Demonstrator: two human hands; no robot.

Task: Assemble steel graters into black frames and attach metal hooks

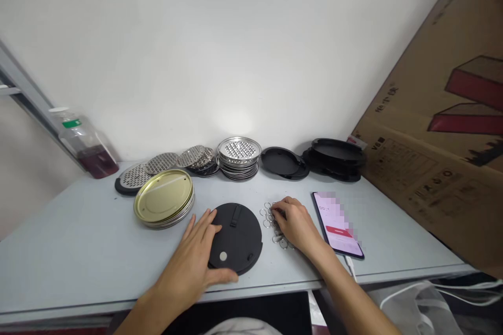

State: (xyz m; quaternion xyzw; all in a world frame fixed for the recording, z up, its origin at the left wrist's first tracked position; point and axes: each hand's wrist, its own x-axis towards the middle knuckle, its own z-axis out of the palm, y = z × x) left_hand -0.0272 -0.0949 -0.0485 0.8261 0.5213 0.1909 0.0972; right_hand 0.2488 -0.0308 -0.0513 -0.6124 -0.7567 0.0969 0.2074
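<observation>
A flat black round plastic disc (239,238) lies on the table before me, with a small clip slot at its top and a pale round dot near its lower left. My left hand (192,254) grips the disc's left side, fingers along the upper left edge and thumb at the bottom rim. Several thin metal rings (268,223) lie in a loose cluster to the disc's right. Over that cluster, my right hand (296,222) has its fingers drawn together, tips down among the rings. Its fingers hide whether a ring is between them.
Gold-coloured round lids (165,196) are stacked at left. Behind stand perforated metal grater discs (239,152) and black round trays (285,162), (338,152) in piles. A phone (338,225) with a white cable lies right, beside a large cardboard box (428,167). A bottle (86,144) stands back left.
</observation>
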